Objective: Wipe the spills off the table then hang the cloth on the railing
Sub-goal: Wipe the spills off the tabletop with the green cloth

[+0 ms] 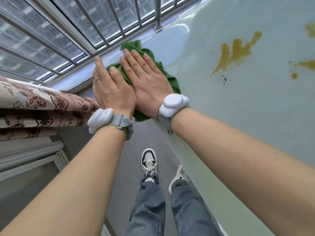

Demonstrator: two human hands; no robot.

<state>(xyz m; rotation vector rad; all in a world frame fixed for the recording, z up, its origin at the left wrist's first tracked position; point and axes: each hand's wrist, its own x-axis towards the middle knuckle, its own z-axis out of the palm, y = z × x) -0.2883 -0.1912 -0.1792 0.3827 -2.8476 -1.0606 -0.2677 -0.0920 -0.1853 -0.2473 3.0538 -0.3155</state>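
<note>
A green cloth (136, 50) lies crumpled on the near-left corner of the pale green table (238, 116), partly hanging over its edge. My right hand (146, 79) lies flat on the cloth with fingers spread, pressing it down. My left hand (110, 89) rests beside it, fingers extended, its thumb side on the cloth and partly over the table edge. Yellow-brown spills (237, 50) streak the table to the right, with more spots (306, 64) at the far right. The metal railing (95, 26) runs behind the table's far edge.
A folded pink floral fabric (42, 106) lies on a ledge at the left. Grey floor (129, 167) runs between the table and a window frame; my legs and sneakers (149, 160) stand there. White trackers are strapped on both wrists.
</note>
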